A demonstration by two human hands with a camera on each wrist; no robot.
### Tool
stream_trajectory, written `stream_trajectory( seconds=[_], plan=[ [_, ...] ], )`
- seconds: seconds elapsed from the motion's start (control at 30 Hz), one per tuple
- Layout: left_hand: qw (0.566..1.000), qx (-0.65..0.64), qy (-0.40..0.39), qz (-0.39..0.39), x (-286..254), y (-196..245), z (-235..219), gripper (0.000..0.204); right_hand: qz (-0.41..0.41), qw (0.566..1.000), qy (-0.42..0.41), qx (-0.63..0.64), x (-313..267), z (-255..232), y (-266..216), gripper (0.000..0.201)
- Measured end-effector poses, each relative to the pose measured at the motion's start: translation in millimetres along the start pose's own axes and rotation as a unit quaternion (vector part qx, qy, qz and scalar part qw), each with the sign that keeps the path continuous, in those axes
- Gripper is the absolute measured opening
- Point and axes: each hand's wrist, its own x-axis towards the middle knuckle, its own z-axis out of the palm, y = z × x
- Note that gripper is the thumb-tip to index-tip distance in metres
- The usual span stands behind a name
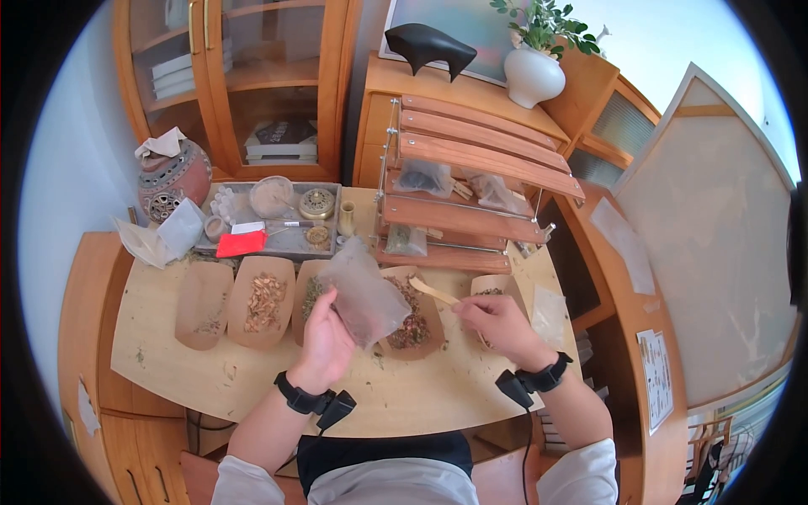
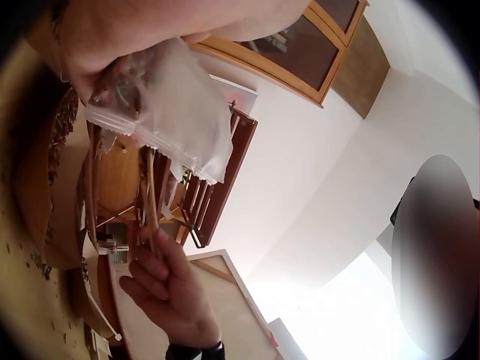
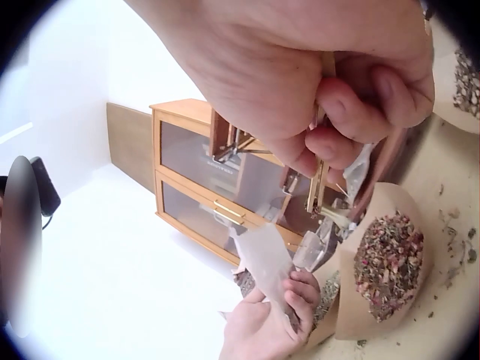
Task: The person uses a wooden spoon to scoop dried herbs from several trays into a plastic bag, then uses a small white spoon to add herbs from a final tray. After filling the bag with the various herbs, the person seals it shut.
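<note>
My left hand (image 1: 326,343) grips a translucent zip bag (image 1: 364,293) by its side, above the row of paper trays; in the left wrist view the bag (image 2: 169,112) has its zip edge toward the right hand (image 2: 169,289). My right hand (image 1: 502,326) pinches a light wooden scoop (image 1: 433,291), its tip pointing left over a tray of mixed dried petals and herbs (image 1: 412,328). The right wrist view shows that tray's contents (image 3: 390,266) below the right hand (image 3: 322,82). Whether the scoop carries anything cannot be told.
Trays of wood-coloured chips (image 1: 265,303) and sparse herbs (image 1: 202,307) stand at the left, another tray (image 1: 502,286) at the right. Behind them are a grey tray of small vessels (image 1: 295,240), a red packet (image 1: 241,244) and a tiered wooden rack (image 1: 471,160) with bags.
</note>
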Motion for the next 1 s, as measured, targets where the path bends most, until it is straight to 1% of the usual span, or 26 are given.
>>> stream_trajectory(
  seconds=[0.07, 0.17, 0.27, 0.37, 0.47, 0.57, 0.67, 0.77, 0.8, 0.9, 1.0],
  plan=[
    [1.000, 0.008, -0.011, -0.007, 0.8, -0.7, -0.5, 0.056, -0.021, 1.000, 0.006, 0.012, -0.7, -6.4, -2.9, 0.030],
    [0.999, 0.026, -0.032, -0.023, -0.1, -1.6, 3.9, 0.056, -0.047, 0.999, 0.002, 0.016, -9.3, -6.0, -23.7, 0.031],
    [0.998, 0.024, -0.051, -0.034, -0.4, -1.7, 4.8, 0.055, -0.091, 0.995, -0.002, -0.038, -13.2, 0.1, -34.5, 0.032],
    [0.998, 0.028, -0.052, -0.033, -1.6, -1.6, 8.2, 0.052, -0.093, 0.994, -0.006, -0.065, -10.4, 8.2, -33.1, 0.033],
    [0.997, 0.027, -0.056, -0.040, -0.4, -3.8, 4.6, 0.053, -0.128, 0.977, 0.038, -0.164, -18.1, 18.6, -39.3, 0.031],
    [0.997, 0.030, -0.059, -0.036, 0.0, -4.9, 3.1, 0.053, -0.181, 0.951, 0.080, -0.238, -25.5, 19.3, -43.4, 0.031],
    [0.998, 0.022, -0.052, -0.041, -2.7, -2.9, 5.6, 0.052, -0.173, 0.956, 0.089, -0.218, -31.2, 10.1, -42.2, 0.031],
    [0.999, 0.006, -0.031, -0.008, 1.4, -4.4, 0.7, 0.053, -0.112, 0.978, 0.086, -0.154, -34.6, 0.1, -38.9, 0.032],
    [1.000, 0.003, -0.021, 0.000, 1.6, -2.9, 0.2, 0.053, -0.119, 0.977, 0.080, -0.159, -32.0, -4.3, -31.6, 0.032],
    [1.000, -0.007, 0.004, 0.013, 0.1, 3.1, -0.2, 0.054, -0.058, 0.976, 0.064, -0.201, -26.7, -6.8, -15.1, 0.031],
    [1.000, -0.021, 0.015, 0.016, -0.7, 6.2, 0.2, 0.054, -0.056, 0.962, -0.002, -0.269, -13.0, -8.0, 15.6, 0.032]
  ],
)
